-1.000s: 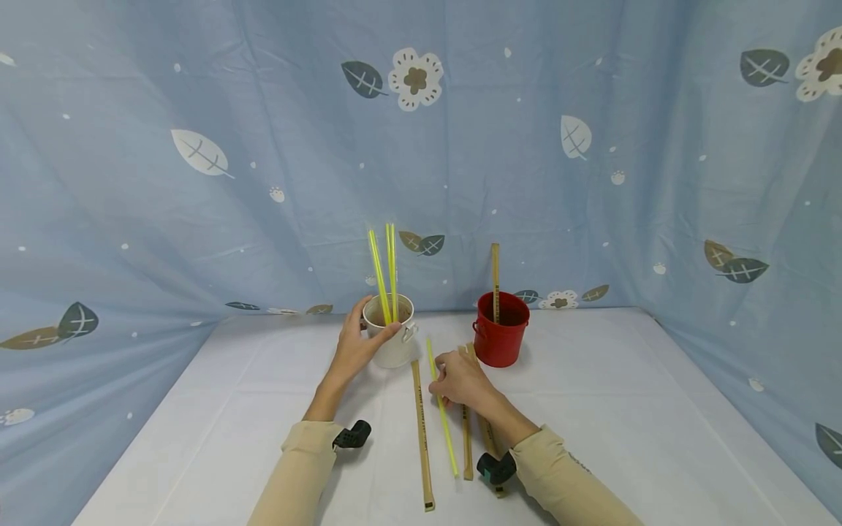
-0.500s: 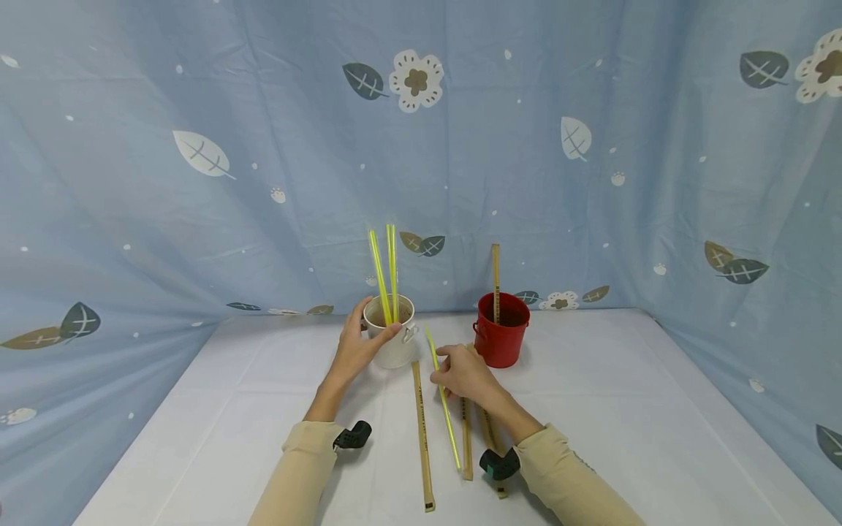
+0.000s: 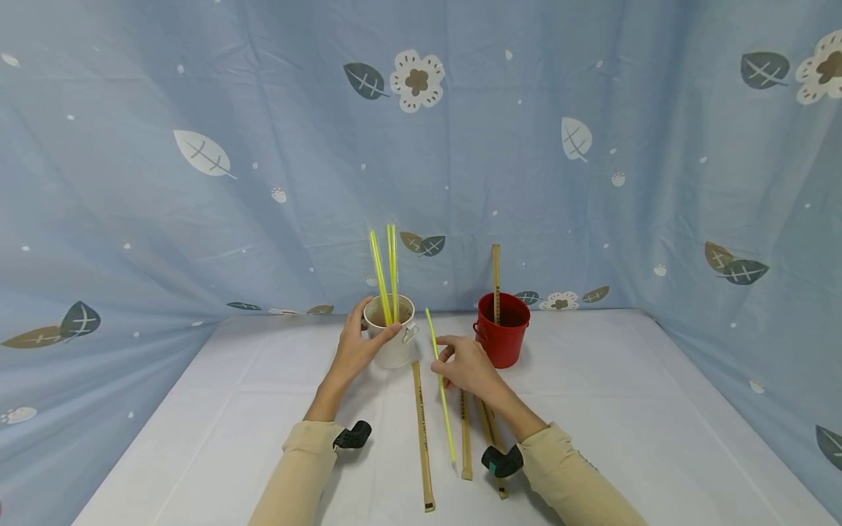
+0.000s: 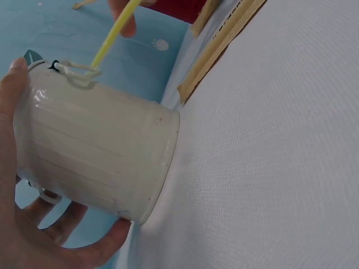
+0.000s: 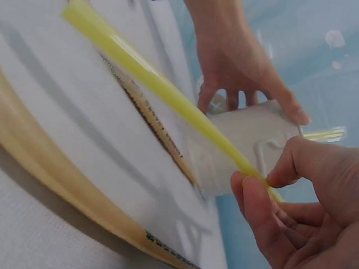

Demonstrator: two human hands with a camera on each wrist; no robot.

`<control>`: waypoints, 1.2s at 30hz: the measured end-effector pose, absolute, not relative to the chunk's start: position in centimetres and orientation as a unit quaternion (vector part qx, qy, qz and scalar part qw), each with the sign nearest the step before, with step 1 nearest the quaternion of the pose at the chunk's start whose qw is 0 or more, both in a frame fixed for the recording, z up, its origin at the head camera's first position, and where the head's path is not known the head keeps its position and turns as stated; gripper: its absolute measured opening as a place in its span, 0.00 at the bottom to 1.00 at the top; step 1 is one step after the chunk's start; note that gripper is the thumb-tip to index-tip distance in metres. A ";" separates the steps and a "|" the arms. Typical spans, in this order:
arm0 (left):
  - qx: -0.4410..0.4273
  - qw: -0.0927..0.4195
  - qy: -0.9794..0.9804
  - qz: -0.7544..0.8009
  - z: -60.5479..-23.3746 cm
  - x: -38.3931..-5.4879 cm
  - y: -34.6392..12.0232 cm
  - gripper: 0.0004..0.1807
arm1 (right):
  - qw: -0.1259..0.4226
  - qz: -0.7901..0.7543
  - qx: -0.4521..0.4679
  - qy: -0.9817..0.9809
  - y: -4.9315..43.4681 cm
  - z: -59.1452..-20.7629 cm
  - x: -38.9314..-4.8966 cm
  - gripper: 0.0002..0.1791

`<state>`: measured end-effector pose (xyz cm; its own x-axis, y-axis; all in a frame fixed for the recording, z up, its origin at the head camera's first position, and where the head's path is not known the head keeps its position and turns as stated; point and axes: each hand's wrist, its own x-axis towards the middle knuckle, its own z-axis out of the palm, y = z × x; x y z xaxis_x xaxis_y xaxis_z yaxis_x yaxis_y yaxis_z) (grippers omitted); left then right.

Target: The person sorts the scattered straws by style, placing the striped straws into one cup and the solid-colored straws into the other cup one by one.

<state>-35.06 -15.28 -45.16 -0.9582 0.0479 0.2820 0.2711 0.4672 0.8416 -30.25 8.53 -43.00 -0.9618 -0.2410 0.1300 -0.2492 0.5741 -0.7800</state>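
Observation:
My left hand (image 3: pixel 352 351) grips a small white metal bucket (image 4: pixel 95 145), thumb near the rim and fingers round the far side. Several yellow straws (image 3: pixel 379 272) stand in the bucket, leaning slightly. Between thumb and forefinger, my right hand (image 3: pixel 467 367) pinches another yellow straw (image 5: pixel 162 92). In the right wrist view this straw slants in front of the white bucket, held near one end of what shows. The head view has it right of the bucket, its upper end above the hand and its lower end toward me.
A red bucket (image 3: pixel 503 345) stands at the back right, holding one brown paper-wrapped stick (image 3: pixel 495 272). On the white tablecloth (image 3: pixel 618 431) lie a long brown paper packet (image 3: pixel 424 446) and others (image 3: pixel 466 446) partly under my right arm. A blue patterned curtain (image 3: pixel 296 131) hangs behind.
My right hand has moved slightly up and away from me, and the yellow straw has shifted with it toward the buckets. The left hand stays on the white bucket.

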 end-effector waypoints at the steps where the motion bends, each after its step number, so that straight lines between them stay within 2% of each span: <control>1: -0.093 0.110 -0.850 -0.507 -45.2 -35.1 -15.3 0.49 | 0.007 0.447 0.140 -0.884 8.5 -42.9 -30.2 0.28; 11: -0.094 0.109 -0.848 -0.509 -45.1 -35.0 -15.3 0.49 | 0.053 0.488 0.145 -0.859 8.6 -41.9 -30.2 0.23; 21: -0.090 0.107 -0.850 -0.509 -45.3 -35.0 -15.3 0.50 | 0.041 0.529 0.143 -0.836 8.4 -40.8 -30.3 0.20; 30: -0.089 0.108 -0.848 -0.511 -45.3 -35.0 -15.2 0.50 | 0.109 0.545 0.174 -0.813 8.4 -38.4 -31.1 0.13; 36: -0.090 0.112 -0.847 -0.512 -45.3 -35.1 -15.2 0.49 | 0.144 0.539 0.184 -0.809 8.3 -36.9 -31.7 0.12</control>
<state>-35.08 -15.22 -45.26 -0.9587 0.0365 0.2821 0.2667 0.4598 0.8470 -31.69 8.27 -36.86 -0.8906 -0.1432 0.4317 -0.4536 0.3502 -0.8195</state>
